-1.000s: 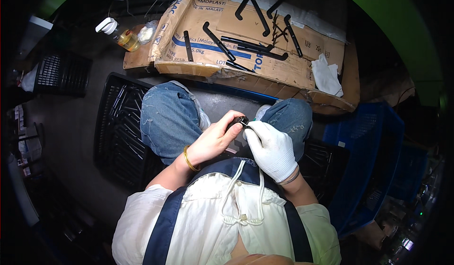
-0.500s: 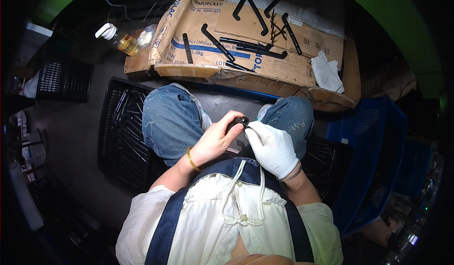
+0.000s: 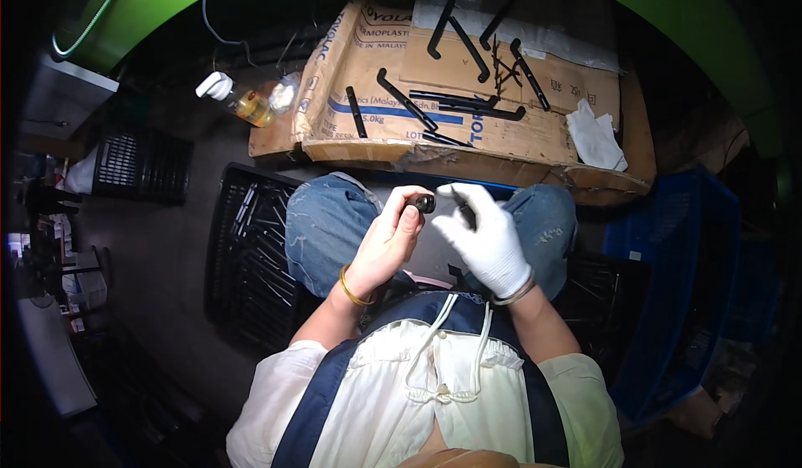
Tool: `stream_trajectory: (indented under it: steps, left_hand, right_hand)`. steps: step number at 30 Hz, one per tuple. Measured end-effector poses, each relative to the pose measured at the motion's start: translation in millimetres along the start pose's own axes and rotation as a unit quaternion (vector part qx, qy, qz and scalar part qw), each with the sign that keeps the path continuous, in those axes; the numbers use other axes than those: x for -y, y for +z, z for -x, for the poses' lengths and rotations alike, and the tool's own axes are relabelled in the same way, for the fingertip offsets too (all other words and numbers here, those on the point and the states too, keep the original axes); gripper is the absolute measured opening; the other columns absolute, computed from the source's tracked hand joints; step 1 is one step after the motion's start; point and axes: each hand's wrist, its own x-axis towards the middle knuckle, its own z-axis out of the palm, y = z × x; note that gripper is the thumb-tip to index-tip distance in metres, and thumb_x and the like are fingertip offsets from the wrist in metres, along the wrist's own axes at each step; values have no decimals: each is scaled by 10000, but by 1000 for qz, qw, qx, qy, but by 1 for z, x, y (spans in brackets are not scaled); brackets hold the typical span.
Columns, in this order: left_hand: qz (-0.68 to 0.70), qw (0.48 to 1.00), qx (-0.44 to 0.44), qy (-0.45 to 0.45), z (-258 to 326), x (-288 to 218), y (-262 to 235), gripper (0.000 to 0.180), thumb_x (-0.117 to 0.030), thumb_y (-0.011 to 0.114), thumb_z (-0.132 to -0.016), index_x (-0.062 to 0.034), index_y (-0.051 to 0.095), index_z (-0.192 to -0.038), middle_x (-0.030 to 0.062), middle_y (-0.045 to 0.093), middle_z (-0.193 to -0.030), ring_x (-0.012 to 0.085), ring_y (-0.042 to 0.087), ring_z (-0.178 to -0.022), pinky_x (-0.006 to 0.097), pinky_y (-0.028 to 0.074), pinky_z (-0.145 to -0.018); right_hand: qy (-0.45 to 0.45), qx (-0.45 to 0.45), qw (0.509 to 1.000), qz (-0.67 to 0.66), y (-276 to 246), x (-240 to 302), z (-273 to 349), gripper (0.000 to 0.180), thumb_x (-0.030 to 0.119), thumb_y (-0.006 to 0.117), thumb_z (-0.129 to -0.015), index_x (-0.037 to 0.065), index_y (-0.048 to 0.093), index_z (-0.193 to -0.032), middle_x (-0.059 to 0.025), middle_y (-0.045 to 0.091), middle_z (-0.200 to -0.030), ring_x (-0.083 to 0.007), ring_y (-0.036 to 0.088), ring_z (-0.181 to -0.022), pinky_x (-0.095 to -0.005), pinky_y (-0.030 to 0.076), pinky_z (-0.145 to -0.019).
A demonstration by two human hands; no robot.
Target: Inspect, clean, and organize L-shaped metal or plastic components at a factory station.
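My bare left hand (image 3: 391, 232) is closed around a black plastic part (image 3: 425, 204), whose round hollow end pokes out past the fingertips. The rest of that part is hidden by the hand. Just to the right, my white-gloved right hand (image 3: 484, 238) is curled, with thumb and forefinger apart and not touching the part. A small dark object (image 3: 466, 212) shows between its thumb and fingers, too unclear to name. In front, several black hooked rods (image 3: 406, 99) lie on a flattened cardboard box (image 3: 401, 152), along with a short straight black bar (image 3: 357, 112).
Black crates of dark rods stand left (image 3: 219, 259) and right (image 3: 622, 297) of my legs. Blue crates (image 3: 668, 301) are at the far right. A white cloth (image 3: 596, 136) lies on the cardboard. Beyond its left edge stands a bottle (image 3: 249, 109) with a white cap.
My right hand has drawn back from the end of the black part and its thumb and forefinger have parted. The left hand keeps its hold. The whole view has shifted slightly.
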Motion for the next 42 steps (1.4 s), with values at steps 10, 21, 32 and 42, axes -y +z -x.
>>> stream_trajectory:
  steps: [10, 21, 32, 42]
  left_hand:
    - [188, 973, 127, 33, 18, -3, -33, 541, -390, 490, -1022, 43, 502, -1347, 15, 572, -920, 97, 509, -835, 256, 427, -777]
    - [18, 973, -35, 227, 20, 28, -48, 440, -436, 539, -957, -5, 557, -868, 59, 539, -838, 135, 479, -727, 261, 387, -685]
    - [-97, 957, -52, 267, 20, 24, -49, 400, -392, 576, -920, -7, 545, -819, 87, 545, -790, 192, 499, -700, 307, 405, -664]
    - [-228, 919, -83, 310, 17, 14, -51, 385, -375, 607, -901, -21, 554, -760, 85, 554, -729, 253, 520, -691, 347, 429, -684]
  right_hand:
    - [97, 268, 923, -258, 28, 18, -29, 249, 73, 625, -953, 0, 659, -1189, -60, 698, -883, -102, 668, -764, -250, 536, -717]
    - [-57, 145, 987, -50, 48, 35, 8, 143, 100, 547, -987, -4, 627, -1043, -174, 669, -864, -344, 682, -768, -367, 525, -663]
    - [-38, 173, 984, -7, 45, 40, 7, 107, 97, 566, -969, 19, 624, -1012, -190, 656, -869, -387, 673, -776, -398, 524, -658]
    - [-21, 188, 981, -34, 50, 19, 15, 98, 108, 561, -969, 18, 598, -971, -202, 633, -847, -391, 660, -761, -429, 510, -641]
